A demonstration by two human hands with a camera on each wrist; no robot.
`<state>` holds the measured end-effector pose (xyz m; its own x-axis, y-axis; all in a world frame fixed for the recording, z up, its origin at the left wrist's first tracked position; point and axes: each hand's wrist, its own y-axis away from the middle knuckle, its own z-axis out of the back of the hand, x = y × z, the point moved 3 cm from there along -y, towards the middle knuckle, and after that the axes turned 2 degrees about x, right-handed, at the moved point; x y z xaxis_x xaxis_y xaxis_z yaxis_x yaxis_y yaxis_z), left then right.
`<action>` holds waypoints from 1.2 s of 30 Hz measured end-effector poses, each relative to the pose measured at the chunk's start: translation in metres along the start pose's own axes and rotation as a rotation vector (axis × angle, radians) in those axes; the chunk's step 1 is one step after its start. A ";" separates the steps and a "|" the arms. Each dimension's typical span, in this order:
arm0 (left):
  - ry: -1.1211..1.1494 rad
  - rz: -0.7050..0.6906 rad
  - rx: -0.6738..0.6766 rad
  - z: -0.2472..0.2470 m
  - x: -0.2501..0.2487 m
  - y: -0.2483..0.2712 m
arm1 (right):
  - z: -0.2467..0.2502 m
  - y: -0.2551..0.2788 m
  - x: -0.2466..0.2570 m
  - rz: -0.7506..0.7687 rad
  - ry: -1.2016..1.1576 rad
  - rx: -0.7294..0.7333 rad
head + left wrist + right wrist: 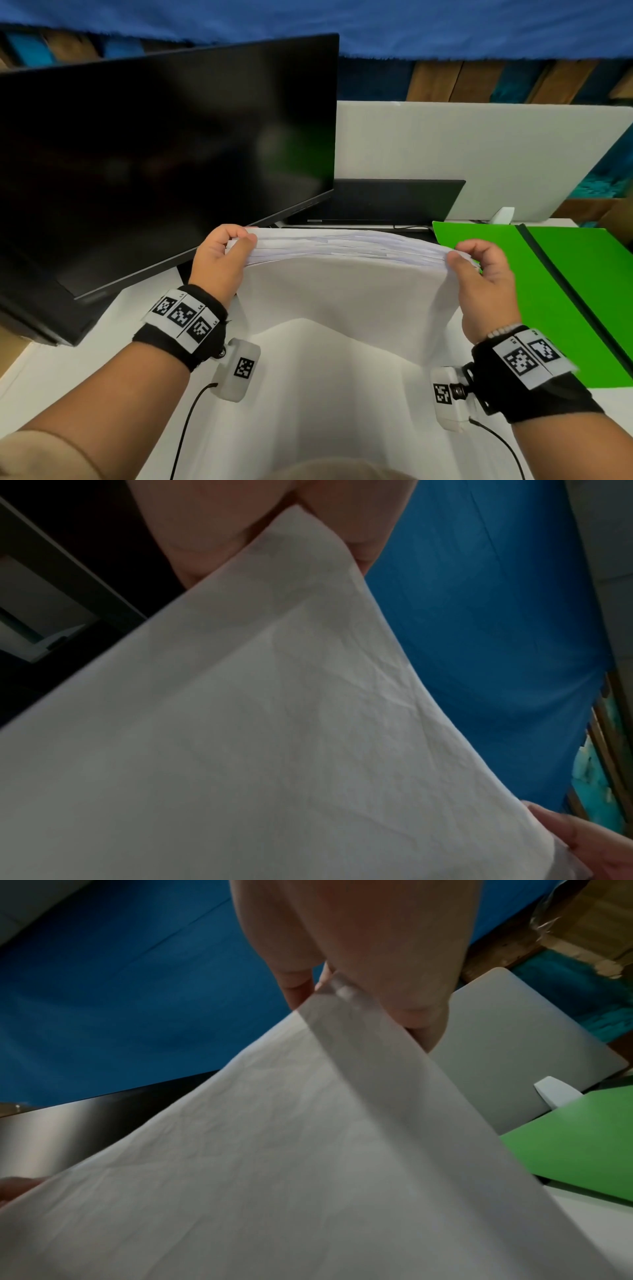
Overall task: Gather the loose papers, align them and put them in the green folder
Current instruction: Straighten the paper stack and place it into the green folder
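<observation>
White bench (61,370) under a blue drape sets the scene, with both hands raised above it. Each grip is closed on the paper stack (346,294): the left hand (219,263) pinches its upper left corner between thumb and curled fingers, and the right hand (486,284) pinches the upper right corner the same way, so the sheets hang between the two grips and stand roughly upright with their lower part running down toward the person. Along the top, between the grips, the sheet edges (346,245) show as staggered layers, so the stack looks gathered but not yet squared. Its top edge runs left to right from one grip to the other and bows upward slightly in the middle; whether that is the stack's longer side I cannot tell, since the lower end is lost against the white surface. Just beyond the right grip, the green folder (582,294) lies open and flat on the bench, its dark spine (548,274) running away diagonally, with nothing inside. Beyond the left grip stands a dark monitor (154,154). By my reading, gathering is done, aligning is in hand, and placing into the folder is left.
</observation>
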<state>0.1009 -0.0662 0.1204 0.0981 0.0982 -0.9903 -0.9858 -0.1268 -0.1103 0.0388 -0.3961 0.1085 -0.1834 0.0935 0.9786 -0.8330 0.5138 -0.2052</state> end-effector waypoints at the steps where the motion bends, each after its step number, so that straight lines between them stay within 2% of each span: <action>1: 0.022 -0.011 0.010 0.000 0.001 -0.001 | 0.000 0.000 0.000 0.012 -0.009 0.029; 3: 0.085 -0.011 0.084 0.000 0.006 -0.003 | 0.004 -0.001 -0.006 0.001 -0.005 0.111; 7: -0.001 0.091 0.299 0.007 0.029 -0.003 | 0.007 0.007 -0.029 -0.205 -0.079 0.263; 9: -0.068 0.120 0.357 0.009 0.040 -0.002 | 0.005 0.014 -0.035 -0.243 -0.089 0.235; 13: -0.206 0.160 0.257 0.013 0.046 0.004 | 0.003 0.021 -0.030 -0.267 -0.145 0.187; 15: -0.149 0.174 0.204 0.016 0.041 0.007 | 0.005 0.022 -0.026 -0.261 -0.160 0.236; 20: 0.064 0.104 0.242 0.017 0.017 0.014 | 0.016 0.018 -0.023 -0.237 -0.250 0.262; 24: 0.033 0.028 0.249 0.016 0.012 0.017 | 0.017 0.020 -0.021 -0.245 -0.228 0.271; 27: 0.079 0.049 0.268 0.016 0.010 0.018 | 0.014 0.023 -0.016 -0.232 -0.228 0.269; 30: 0.184 0.118 0.205 0.014 0.008 0.016 | 0.015 0.020 -0.015 -0.227 -0.219 0.184; 33: 0.128 0.105 0.119 0.012 0.009 0.014 | 0.016 0.018 -0.019 -0.235 -0.149 0.122; 36: 0.085 0.107 0.098 0.010 0.009 0.013 | 0.013 0.018 -0.016 -0.257 -0.162 0.080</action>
<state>0.0874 -0.0573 0.1112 -0.0013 0.0046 -1.0000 -0.9994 -0.0347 0.0011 0.0196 -0.3995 0.0886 -0.0369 -0.1715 0.9845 -0.9000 0.4339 0.0419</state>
